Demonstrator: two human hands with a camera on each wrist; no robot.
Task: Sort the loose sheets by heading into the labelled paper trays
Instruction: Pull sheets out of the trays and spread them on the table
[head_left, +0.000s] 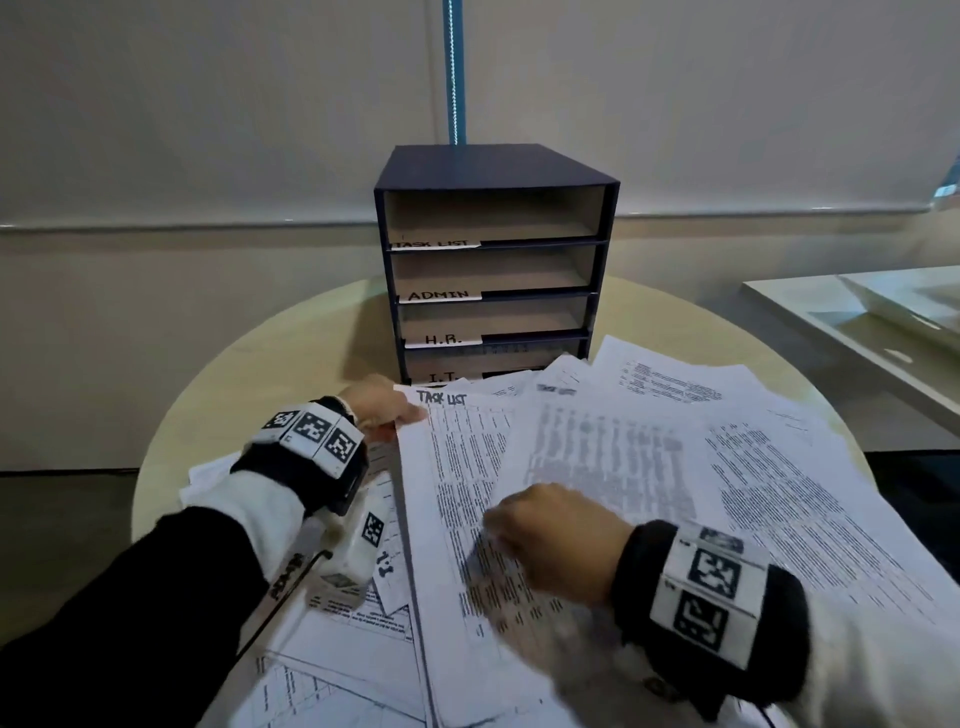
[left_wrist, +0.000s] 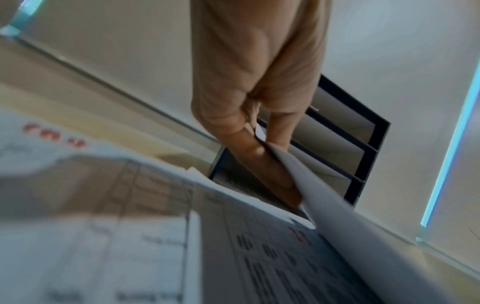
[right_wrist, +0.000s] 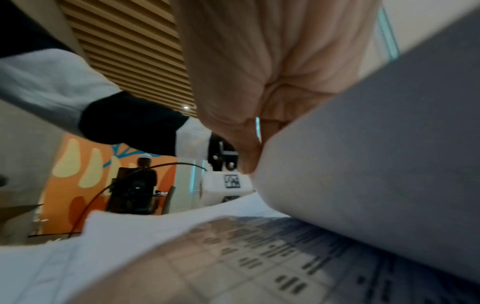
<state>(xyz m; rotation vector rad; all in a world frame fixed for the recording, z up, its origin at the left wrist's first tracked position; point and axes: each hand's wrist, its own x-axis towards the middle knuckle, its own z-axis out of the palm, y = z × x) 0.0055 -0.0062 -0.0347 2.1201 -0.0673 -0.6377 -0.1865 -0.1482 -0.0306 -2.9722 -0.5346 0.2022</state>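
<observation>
A dark blue tray unit (head_left: 493, 166) stands at the back of the table, its slots labelled TASK LIST, ADMIN, H.R. and I.T. from top to bottom. Loose printed sheets lie spread in front of it. My left hand (head_left: 408, 415) pinches the top left edge of a sheet headed TASK LIST (head_left: 457, 467); the left wrist view shows thumb and fingers (left_wrist: 265, 156) closed on that paper edge. My right hand (head_left: 498, 519) pinches the lower left corner of a second sheet (head_left: 597, 441), whose heading is blurred. That second sheet (right_wrist: 363, 154) curls upward in the right wrist view.
The sheets cover the front and right of a round beige table (head_left: 291, 353), and more sheets lie under my left forearm. A white table (head_left: 857, 322) stands at the right. A blue pole (head_left: 454, 73) rises behind the trays. A person (right_wrist: 144, 181) is in the far background.
</observation>
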